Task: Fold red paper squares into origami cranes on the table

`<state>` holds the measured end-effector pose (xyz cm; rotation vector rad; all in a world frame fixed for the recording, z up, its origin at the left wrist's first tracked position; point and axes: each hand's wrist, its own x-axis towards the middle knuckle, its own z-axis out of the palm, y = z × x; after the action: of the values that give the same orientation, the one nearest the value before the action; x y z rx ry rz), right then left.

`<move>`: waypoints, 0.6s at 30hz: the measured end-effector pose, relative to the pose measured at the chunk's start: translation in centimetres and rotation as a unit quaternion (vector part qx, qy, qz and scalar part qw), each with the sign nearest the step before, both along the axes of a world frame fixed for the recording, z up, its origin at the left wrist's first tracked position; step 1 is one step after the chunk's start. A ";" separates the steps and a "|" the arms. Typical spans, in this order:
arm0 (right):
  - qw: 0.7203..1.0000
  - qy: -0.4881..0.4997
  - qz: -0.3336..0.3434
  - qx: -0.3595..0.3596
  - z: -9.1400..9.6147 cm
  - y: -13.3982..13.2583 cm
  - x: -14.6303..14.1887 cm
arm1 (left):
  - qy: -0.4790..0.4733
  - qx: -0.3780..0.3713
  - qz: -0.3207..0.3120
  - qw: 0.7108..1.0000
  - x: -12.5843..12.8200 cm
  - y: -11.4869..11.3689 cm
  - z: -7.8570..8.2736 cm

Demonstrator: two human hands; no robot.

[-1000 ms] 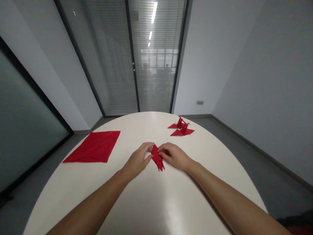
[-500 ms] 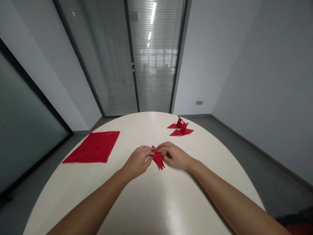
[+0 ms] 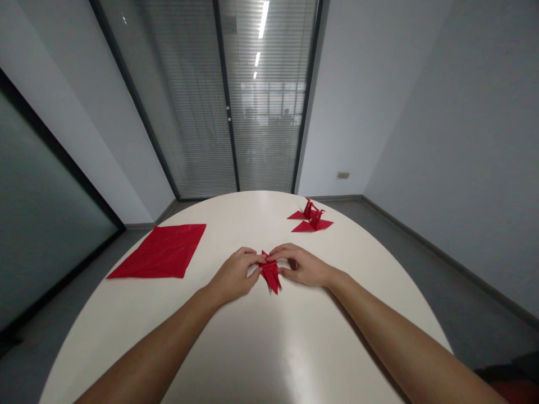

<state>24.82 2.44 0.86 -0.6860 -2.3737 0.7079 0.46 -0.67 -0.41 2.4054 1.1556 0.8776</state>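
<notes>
curving toward glass panels (image 3: 269, 143), the white table (image 3: 240, 353) underlies folded red paper (image 3: 270, 275).

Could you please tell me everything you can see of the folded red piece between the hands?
The folded piece is red, creased and looks like paper, with narrow points towards the person and a short tip at the far end. It lies on or just above the white table; the left hand and right hand touch and partly hide it.

Left hand (image 3: 236, 275) left of folded red paper (image 3: 270, 275), right hand (image 3: 304, 266) right of it; fingers (image 3: 254, 258) bent, both holding it; forearms (image 3: 173, 338) angled toward paper.
</notes>
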 end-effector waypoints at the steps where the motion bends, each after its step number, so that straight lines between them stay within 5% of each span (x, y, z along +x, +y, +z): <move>1: 1.000 0.000 0.000 0.001 0.0 0.0 0.0 | -0.001 0.000 -0.011 1.000 -0.2 -0.1 0.2; 6: 1.000 -0.005 -0.004 0.014 0.2 -0.1 -0.1 | 0.020 0.000 -0.049 0.999 -0.5 -0.1 0.6; 18: 0.997 0.005 -0.073 -0.015 -0.5 0.0 -0.6 | 0.074 0.074 -0.003 0.995 -0.3 0.1 -0.2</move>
<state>24.25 2.42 0.40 -0.8582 -2.2811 0.6819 0.19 -0.59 -0.61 2.6308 1.1731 0.8203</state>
